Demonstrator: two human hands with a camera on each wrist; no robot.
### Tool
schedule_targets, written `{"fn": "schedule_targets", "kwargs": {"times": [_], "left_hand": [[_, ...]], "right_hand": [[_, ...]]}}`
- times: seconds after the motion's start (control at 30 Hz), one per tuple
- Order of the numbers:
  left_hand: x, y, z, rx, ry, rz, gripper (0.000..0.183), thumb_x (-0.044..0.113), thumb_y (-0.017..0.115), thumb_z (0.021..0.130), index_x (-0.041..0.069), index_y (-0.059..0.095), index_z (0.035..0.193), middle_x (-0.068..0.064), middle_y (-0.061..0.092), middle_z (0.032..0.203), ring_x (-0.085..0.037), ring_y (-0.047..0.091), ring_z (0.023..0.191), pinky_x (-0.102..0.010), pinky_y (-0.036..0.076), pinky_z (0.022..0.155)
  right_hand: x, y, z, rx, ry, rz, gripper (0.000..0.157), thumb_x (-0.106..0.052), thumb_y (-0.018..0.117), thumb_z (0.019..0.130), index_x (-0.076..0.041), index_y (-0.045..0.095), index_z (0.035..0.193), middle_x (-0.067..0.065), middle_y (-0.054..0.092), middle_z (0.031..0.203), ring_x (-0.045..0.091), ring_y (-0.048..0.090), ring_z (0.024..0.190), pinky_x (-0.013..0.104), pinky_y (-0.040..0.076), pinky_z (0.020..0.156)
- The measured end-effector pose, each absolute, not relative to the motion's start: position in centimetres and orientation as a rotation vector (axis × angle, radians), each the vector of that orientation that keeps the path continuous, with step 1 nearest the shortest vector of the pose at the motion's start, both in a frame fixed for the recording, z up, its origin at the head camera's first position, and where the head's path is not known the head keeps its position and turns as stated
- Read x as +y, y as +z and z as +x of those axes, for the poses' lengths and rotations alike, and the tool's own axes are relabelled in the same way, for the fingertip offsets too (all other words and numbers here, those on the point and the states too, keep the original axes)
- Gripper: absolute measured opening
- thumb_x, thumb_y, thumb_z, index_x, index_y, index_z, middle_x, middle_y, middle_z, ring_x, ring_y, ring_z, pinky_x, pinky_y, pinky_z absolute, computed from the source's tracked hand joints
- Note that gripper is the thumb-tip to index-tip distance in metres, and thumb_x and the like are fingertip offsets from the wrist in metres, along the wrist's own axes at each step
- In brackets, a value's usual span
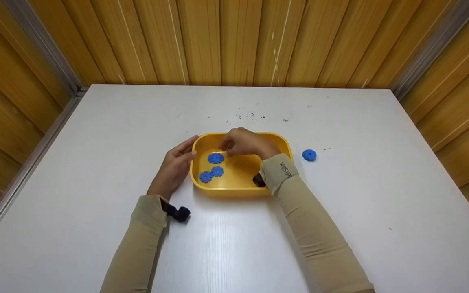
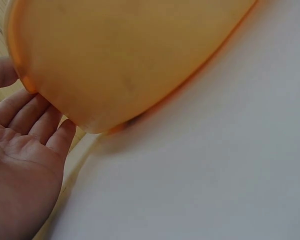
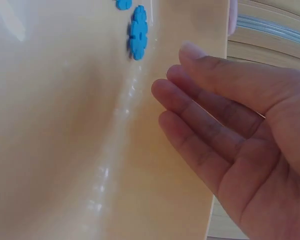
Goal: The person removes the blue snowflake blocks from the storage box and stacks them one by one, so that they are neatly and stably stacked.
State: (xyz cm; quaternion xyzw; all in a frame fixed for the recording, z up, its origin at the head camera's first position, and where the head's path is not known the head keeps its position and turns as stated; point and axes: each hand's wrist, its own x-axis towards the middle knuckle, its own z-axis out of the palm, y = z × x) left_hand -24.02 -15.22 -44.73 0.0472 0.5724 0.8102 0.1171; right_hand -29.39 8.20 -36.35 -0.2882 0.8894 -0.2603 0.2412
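White table (image 1: 112,138), blue discs (image 1: 215,158); yellow tub (image 1: 234,192) — left hand (image 1: 174,165) touching, right hand (image 1: 246,143) inside

The right hand (image 3: 250,155), fingers extended, is near a blue notched disc (image 3: 138,34) in an orange container (image 3: 75,110).

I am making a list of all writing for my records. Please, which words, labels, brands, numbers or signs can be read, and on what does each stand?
"Slim": on the cuff of the right sleeve.
Word before "Slim", same cuff: too small and blurred to read surely; possibly ends in "ts".
No other readable text: none shows on the yellow tray or the blue discs.
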Motion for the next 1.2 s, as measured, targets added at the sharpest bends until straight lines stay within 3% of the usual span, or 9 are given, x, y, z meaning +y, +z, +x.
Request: {"fn": "schedule_targets", "kwargs": {"times": [0.27, 0.43, 0.93, 1.2], "left_hand": [[-15.3, -44.6, -23.9, 1.699, 2.348, 0.151, 0.058, 0.003, 0.052, 0.103, 0.005, 0.035, 0.158, -0.007, 0.034, 0.167, -0.018, 0.029, 0.157, -0.033, 0.026, 0.129], [-15.3, -44.5, -23.9, 1.713, 2.337, 0.128, 0.057, 0.005, 0.053, 0.102, 0.007, 0.038, 0.157, -0.005, 0.037, 0.166, -0.017, 0.031, 0.155, -0.032, 0.028, 0.128], [-15.1, -44.5, -24.0, 1.694, 2.369, 0.107, 0.058, -0.001, 0.052, 0.101, 0.004, 0.037, 0.157, -0.009, 0.035, 0.166, -0.02, 0.03, 0.156, -0.033, 0.027, 0.128], [-15.1, -44.5, -24.0, 1.692, 2.36, 0.108, 0.058, 0.0, 0.051, 0.101, 0.004, 0.036, 0.158, -0.008, 0.034, 0.167, -0.019, 0.029, 0.156, -0.033, 0.026, 0.129]], "right_hand": [[7.1, -36.9, -29.3, 2.418, -0.685, -0.808, 0.033, -0.005, 0.069, 0.096, -0.003, 0.07, 0.128, 0.012, 0.072, 0.128, 0.029, 0.063, 0.12, 0.04, 0.049, 0.114], [6.6, -36.9, -29.2, 2.414, -0.654, -0.763, 0.035, -0.004, 0.069, 0.095, -0.006, 0.069, 0.131, 0.01, 0.071, 0.13, 0.028, 0.059, 0.123, 0.039, 0.05, 0.113], [5.8, -37.0, -28.5, 2.453, -0.472, -0.781, 0.034, -0.001, 0.072, 0.092, -0.008, 0.073, 0.125, 0.009, 0.073, 0.125, 0.025, 0.065, 0.111, 0.04, 0.053, 0.111], [5.8, -37.2, -28.3, 2.477, -0.455, -0.774, 0.024, -0.002, 0.076, 0.088, -0.009, 0.072, 0.111, 0.006, 0.069, 0.107, 0.022, 0.059, 0.101, 0.036, 0.054, 0.104]]}}
